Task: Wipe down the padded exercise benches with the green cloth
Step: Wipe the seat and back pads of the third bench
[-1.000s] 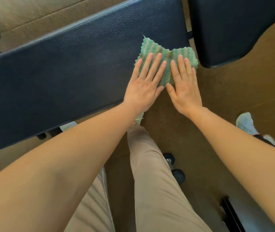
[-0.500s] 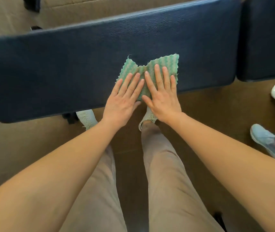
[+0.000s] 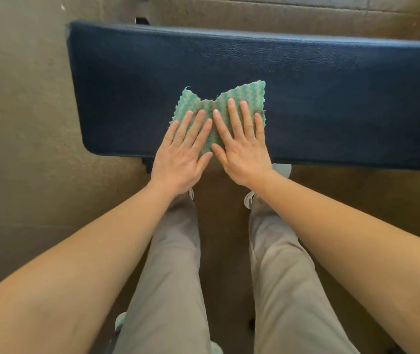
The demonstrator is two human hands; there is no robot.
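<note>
soft, warm, even light; wide-angle view, slightly soft
a pale sheen runs along the far edge of the bench, its grain sharp there; a dim shadow lies on the floor under its near edge. the bench's edges bow, and the forearms swell and blur toward the lower corners.

Padded bench across the upper half, running left to right, left end in view, right end cut off at the frame edge. Cloth flat on the bench, near its front edge. Left hand and right hand side by side on the cloth's near part, thumbs close together. Legs below, before the bench, on the floor.
</note>
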